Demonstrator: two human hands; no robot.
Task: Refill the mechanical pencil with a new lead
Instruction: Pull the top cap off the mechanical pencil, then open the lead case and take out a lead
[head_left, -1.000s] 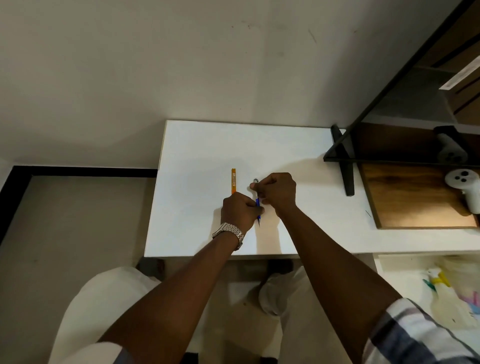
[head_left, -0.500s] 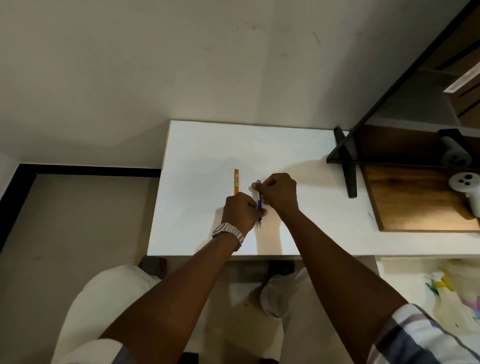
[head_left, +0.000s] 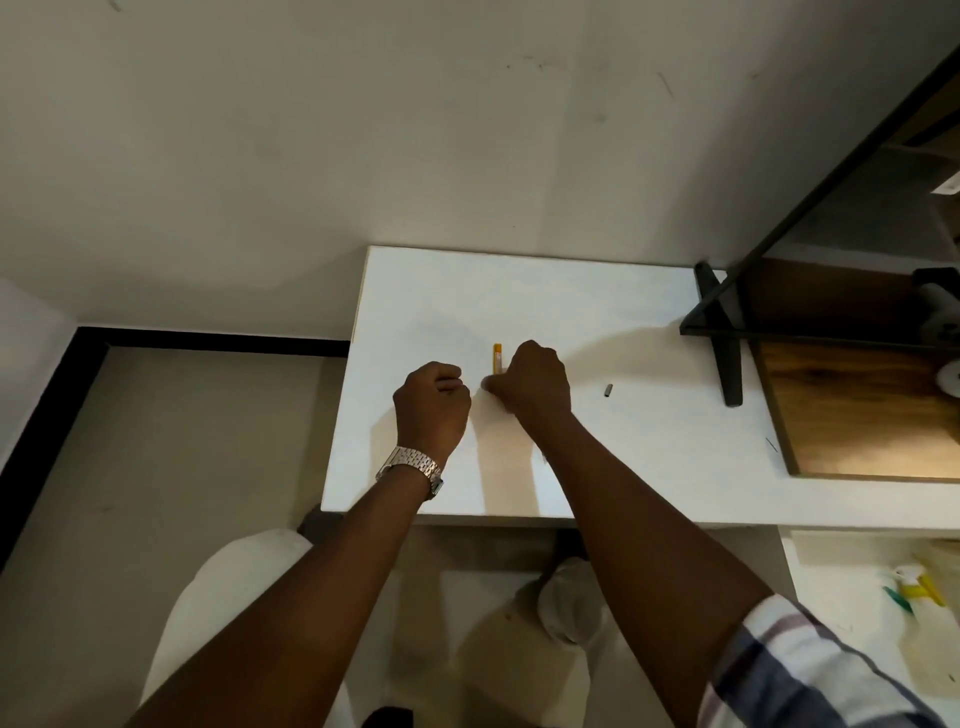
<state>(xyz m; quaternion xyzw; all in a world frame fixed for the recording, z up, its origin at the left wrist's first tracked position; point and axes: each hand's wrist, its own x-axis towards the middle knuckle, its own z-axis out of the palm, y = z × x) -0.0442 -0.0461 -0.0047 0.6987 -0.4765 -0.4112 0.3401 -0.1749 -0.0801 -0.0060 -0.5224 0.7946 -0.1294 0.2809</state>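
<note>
My right hand (head_left: 532, 387) is curled over the white table (head_left: 623, 467), its fingertips at the near end of the orange lead case (head_left: 497, 356), which lies flat. The blue mechanical pencil is almost wholly hidden; only a thin dark tip (head_left: 543, 458) shows beside my right wrist, so it seems held under that hand. To the left, my left hand (head_left: 432, 405) is a closed fist, apart from the case, with nothing showing in it. A small dark pencil cap (head_left: 608, 389) lies on the table right of my right hand.
A black shelf frame (head_left: 724, 338) stands on the table at the right, with a wooden board (head_left: 857, 415) behind it and white controllers at the far right edge. A thin loose lead (head_left: 771, 445) lies by the board. The wall runs behind the table.
My hands have come apart: the left let go of the pencil and moved left, the right shifted to the lead case. The dark cap now lies on the table.
</note>
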